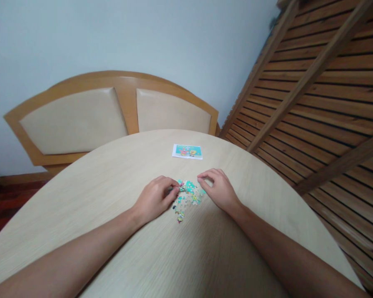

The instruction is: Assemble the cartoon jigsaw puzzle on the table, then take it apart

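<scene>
A loose heap of small jigsaw puzzle pieces (191,188), turquoise, yellow and pale grey, lies on the round table between my hands. My left hand (155,196) rests at the heap's left side, thumb and forefinger closed on a puzzle piece (181,189) at the heap's edge. On the opposite side, my right hand (220,189) is bent into a pinch, its thumb and fingertips close together just off the upper right of the heap. Whatever may be between those fingertips is too small to make out. A few pieces trail toward me below the heap.
Beyond the heap lies a picture card (188,152) with a pink and a yellow cartoon figure on turquoise. The pale wooden table (118,165) curves away to a padded bench back (127,99) by the wall. Wooden slats (313,99) lean at the right.
</scene>
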`<control>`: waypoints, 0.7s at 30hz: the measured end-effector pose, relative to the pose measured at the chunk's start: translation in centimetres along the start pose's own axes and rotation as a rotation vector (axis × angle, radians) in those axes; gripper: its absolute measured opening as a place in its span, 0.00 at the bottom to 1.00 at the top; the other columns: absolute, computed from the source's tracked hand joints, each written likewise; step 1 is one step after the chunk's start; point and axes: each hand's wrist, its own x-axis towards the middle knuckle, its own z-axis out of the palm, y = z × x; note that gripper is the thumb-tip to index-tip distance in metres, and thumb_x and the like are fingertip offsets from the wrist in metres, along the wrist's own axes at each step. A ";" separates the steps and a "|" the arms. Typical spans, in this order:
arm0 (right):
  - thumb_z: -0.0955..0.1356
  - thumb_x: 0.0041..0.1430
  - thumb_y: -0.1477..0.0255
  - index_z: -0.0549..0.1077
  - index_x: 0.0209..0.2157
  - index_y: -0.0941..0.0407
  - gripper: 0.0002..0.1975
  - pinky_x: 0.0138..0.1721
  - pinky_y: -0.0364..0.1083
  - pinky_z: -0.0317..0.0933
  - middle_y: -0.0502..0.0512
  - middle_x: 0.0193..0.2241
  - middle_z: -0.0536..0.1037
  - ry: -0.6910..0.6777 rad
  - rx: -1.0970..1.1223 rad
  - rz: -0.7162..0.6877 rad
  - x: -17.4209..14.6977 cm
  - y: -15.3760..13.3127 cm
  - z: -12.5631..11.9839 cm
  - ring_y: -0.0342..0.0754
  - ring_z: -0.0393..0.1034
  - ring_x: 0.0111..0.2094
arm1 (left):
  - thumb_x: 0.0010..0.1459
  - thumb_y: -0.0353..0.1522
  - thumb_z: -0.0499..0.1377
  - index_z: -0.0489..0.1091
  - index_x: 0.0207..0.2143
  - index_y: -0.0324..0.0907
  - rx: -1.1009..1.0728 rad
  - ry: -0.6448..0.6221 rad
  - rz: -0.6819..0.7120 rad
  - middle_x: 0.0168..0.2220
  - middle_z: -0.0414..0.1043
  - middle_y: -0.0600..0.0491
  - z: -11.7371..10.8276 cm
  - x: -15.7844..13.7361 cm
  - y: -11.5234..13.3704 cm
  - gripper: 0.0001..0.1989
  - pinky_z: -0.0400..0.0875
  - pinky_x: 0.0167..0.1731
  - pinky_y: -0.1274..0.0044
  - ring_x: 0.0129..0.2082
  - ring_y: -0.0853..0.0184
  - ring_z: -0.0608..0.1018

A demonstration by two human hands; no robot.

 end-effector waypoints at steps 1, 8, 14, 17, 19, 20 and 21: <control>0.69 0.63 0.69 0.79 0.35 0.52 0.05 0.49 0.54 0.62 0.55 0.36 0.81 -0.002 0.023 -0.039 -0.1 -0.6 0.0 0.54 0.71 0.44 | 0.66 0.35 0.54 0.74 0.39 0.43 -0.001 0.001 -0.002 0.38 0.78 0.49 0.0 0.0 0.0 0.10 0.73 0.43 0.68 0.40 0.61 0.78; 0.70 0.63 0.70 0.79 0.37 0.51 0.04 0.49 0.53 0.61 0.53 0.35 0.81 -0.068 0.120 -0.237 -1.2 -3.7 0.5 0.52 0.71 0.44 | 0.66 0.34 0.56 0.75 0.39 0.43 -0.022 -0.007 0.017 0.37 0.78 0.50 0.0 -0.1 0.3 0.08 0.72 0.42 0.70 0.40 0.61 0.78; 0.67 0.65 0.72 0.76 0.34 0.53 0.06 0.46 0.51 0.62 0.54 0.34 0.81 0.022 0.127 -0.117 -0.5 -2.3 0.1 0.52 0.72 0.41 | 0.66 0.34 0.56 0.75 0.40 0.43 -0.019 0.022 -0.005 0.38 0.78 0.50 0.0 0.0 0.0 0.08 0.72 0.44 0.69 0.41 0.61 0.77; 0.66 0.64 0.71 0.76 0.33 0.53 0.07 0.47 0.52 0.62 0.54 0.34 0.81 0.067 0.109 -0.020 0.0 -0.9 0.0 0.53 0.72 0.41 | 0.67 0.34 0.55 0.75 0.40 0.44 0.010 0.057 -0.032 0.39 0.78 0.51 0.0 0.0 -0.3 0.08 0.71 0.44 0.69 0.41 0.61 0.77; 0.67 0.64 0.70 0.76 0.33 0.54 0.07 0.49 0.53 0.62 0.55 0.36 0.80 0.060 0.075 0.016 0.1 -0.1 0.0 0.53 0.72 0.42 | 0.67 0.34 0.55 0.75 0.40 0.44 0.041 0.076 -0.039 0.39 0.78 0.51 -0.1 0.1 -0.6 0.08 0.71 0.44 0.69 0.41 0.61 0.77; 0.67 0.63 0.70 0.77 0.32 0.53 0.07 0.50 0.53 0.61 0.55 0.36 0.80 0.052 0.057 0.030 0.1 0.1 0.1 0.53 0.72 0.42 | 0.67 0.34 0.55 0.75 0.40 0.44 0.061 0.083 -0.040 0.39 0.79 0.51 -0.2 0.1 -0.7 0.09 0.70 0.44 0.69 0.41 0.61 0.77; 0.68 0.63 0.70 0.77 0.32 0.53 0.07 0.51 0.54 0.61 0.55 0.37 0.80 0.041 0.040 0.043 0.1 0.3 0.2 0.54 0.71 0.43 | 0.67 0.34 0.55 0.75 0.40 0.44 0.085 0.089 -0.041 0.39 0.79 0.51 -0.4 0.2 -1.0 0.09 0.70 0.44 0.69 0.41 0.61 0.77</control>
